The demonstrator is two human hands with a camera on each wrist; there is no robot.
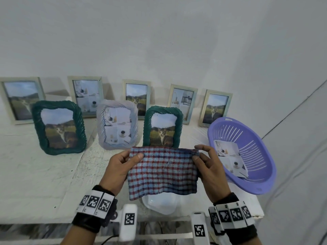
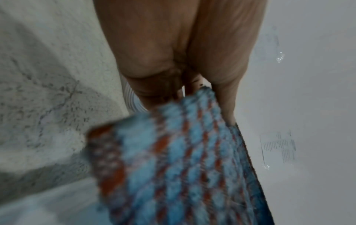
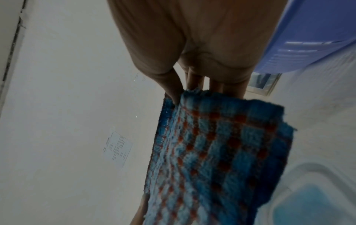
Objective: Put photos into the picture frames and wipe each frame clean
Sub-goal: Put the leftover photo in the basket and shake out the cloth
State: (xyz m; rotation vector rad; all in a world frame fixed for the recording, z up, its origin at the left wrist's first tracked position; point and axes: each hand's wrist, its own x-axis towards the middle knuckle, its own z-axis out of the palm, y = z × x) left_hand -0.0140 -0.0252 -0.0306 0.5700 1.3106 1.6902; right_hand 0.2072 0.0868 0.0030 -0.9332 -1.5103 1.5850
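Checked cloth [image 1: 162,171]: red and blue weave, pinched at its upper corners; it hangs spread above the white table [image 1: 44,174]
Left hand [image 1: 122,167]: thumb on top, fingers curled behind the cloth's left corner
Right hand [image 1: 207,167]: thumb and fingers pinch the right corner; index finger lifted
White tub [image 1: 160,204]: on the table, under the cloth's lower edge
Green frame [image 1: 162,126]: upright just behind the cloth, cat photo inside
Purple basket [image 1: 247,156]: right of the cloth; a loose photo [image 1: 230,158] lies inside
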